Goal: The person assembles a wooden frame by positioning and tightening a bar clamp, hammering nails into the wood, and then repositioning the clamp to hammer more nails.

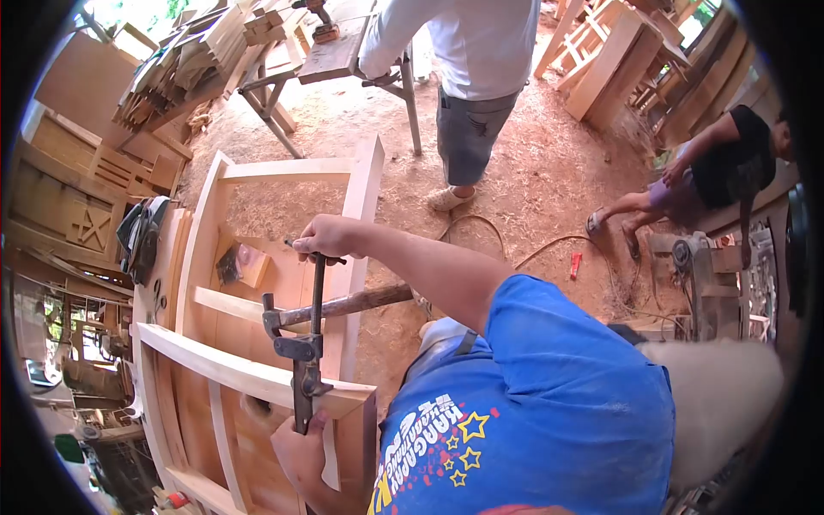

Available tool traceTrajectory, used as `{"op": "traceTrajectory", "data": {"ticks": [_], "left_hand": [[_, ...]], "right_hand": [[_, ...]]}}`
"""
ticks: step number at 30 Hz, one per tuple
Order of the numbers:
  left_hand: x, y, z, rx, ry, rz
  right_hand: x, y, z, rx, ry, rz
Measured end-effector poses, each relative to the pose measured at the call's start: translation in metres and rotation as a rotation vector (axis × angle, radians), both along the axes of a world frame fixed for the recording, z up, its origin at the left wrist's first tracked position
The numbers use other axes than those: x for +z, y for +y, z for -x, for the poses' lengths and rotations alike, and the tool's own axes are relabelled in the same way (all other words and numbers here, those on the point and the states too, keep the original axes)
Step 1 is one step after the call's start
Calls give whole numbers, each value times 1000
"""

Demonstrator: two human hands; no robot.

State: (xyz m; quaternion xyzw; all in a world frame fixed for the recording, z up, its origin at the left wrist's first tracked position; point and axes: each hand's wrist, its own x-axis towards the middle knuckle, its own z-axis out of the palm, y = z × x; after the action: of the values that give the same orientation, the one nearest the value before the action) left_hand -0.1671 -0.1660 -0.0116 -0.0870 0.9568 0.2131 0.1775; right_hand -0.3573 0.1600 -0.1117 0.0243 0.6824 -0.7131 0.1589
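A long metal bar clamp stands across the pale wooden frame near the middle. My right hand is closed on the clamp's cross handle at its upper end. Below, my left hand is wrapped round the lower end of the clamp, beside the frame's rail. A hammer with a wooden handle lies across the frame, its dark head next to the clamp. Inside the frame sits a small wooden block.
One person in a light shirt stands at a work table with a drill. Another person is at the right. Cables and a red object lie on the shavings-covered floor. Stacked boards stand upper left.
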Motion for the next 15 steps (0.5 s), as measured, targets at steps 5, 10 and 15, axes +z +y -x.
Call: {"op": "traceTrajectory", "data": {"ticks": [5, 10, 15], "left_hand": [[2, 1, 2, -29, 10, -32], [3, -5, 3, 12, 13, -28], [5, -3, 5, 9, 1, -24]], "right_hand": [[-13, -3, 2, -27, -167, 291], [-25, -4, 5, -26, -150, 397], [-10, 0, 14, -38, -211, 309]]}}
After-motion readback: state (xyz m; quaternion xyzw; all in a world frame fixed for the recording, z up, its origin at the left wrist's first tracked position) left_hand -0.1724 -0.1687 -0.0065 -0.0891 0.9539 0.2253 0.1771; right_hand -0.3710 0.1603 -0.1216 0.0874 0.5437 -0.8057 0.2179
